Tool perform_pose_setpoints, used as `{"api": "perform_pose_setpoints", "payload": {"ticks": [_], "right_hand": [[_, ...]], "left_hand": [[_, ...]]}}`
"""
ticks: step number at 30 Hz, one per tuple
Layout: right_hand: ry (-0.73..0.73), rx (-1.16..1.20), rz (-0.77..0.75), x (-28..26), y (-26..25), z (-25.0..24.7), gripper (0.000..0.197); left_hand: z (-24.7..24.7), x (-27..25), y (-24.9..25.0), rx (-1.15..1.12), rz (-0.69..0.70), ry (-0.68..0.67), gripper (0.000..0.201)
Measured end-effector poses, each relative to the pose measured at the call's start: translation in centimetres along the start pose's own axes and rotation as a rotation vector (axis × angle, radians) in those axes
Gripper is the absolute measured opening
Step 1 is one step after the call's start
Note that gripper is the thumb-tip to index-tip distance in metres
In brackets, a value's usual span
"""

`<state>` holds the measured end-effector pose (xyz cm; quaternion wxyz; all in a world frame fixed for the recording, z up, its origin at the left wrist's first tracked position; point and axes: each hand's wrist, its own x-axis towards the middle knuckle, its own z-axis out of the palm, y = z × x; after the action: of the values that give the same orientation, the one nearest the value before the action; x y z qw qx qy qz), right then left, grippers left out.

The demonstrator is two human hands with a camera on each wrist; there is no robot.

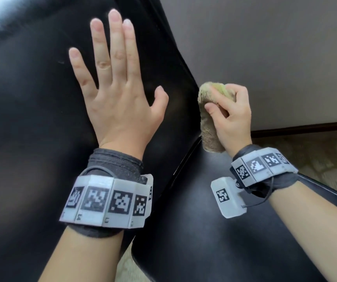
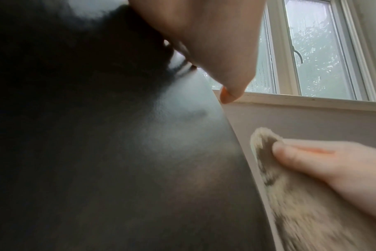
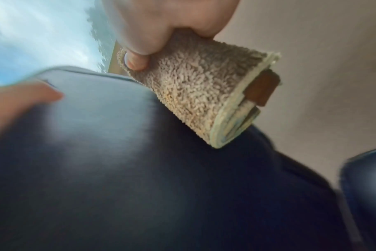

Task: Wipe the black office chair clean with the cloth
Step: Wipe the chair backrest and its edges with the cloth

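Left hand (image 1: 115, 98) — fingers straight and spread, palm flat on the chair (image 1: 31, 98) back. Right hand (image 1: 231, 117) — fingers curled round a folded tan cloth (image 1: 210, 127), which touches the backrest's right edge, above the seat.

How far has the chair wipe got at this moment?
Done: cannot tell; no wiped patch shows. In hand: the right hand grips the folded cloth against the backrest edge, the left hand lying flat on it. Left: the seat, cloth not on it.
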<state>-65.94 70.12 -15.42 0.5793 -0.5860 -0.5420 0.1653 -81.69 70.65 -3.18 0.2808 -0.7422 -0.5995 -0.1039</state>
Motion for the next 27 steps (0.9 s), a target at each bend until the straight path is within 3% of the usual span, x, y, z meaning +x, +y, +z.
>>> {"api": "perform_pose_setpoints", "payload": {"ticks": [3, 6, 13, 18, 20, 23, 27], "right_hand": [[0.075, 0.086, -0.097, 1.9, -2.8, 1.3, 0.032], [0.031, 0.079, -0.11, 2.3, -3.5, 2.5, 0.03], [-0.097, -0.065, 0.079, -1.0, 0.6, 0.2, 0.025], [0.022, 0.018, -0.142, 2.4, -3.5, 0.7, 0.027], [0.012, 0.031, -0.157, 3.5, -4.4, 1.7, 0.029], [-0.032, 0.004, -0.088, 2.6, -2.5, 2.0, 0.028], [-0.157, -0.219, -0.021, -0.3, 2.5, 0.2, 0.027]], "left_hand": [[0.0, 0.0, 0.1, -0.001, 0.006, -0.011, 0.083], [0.0, 0.3, 0.0, -0.003, 0.014, -0.025, 0.084], [-0.1, 0.0, -0.1, -0.031, 0.011, -0.025, 0.089], [0.1, -0.1, -0.1, -0.031, 0.015, -0.022, 0.088], [0.1, -0.1, -0.2, -0.031, 0.015, -0.025, 0.089], [0.3, -0.1, -0.4, -0.022, 0.008, -0.027, 0.09], [0.4, -0.2, -0.5, -0.01, 0.009, -0.012, 0.091]]}}
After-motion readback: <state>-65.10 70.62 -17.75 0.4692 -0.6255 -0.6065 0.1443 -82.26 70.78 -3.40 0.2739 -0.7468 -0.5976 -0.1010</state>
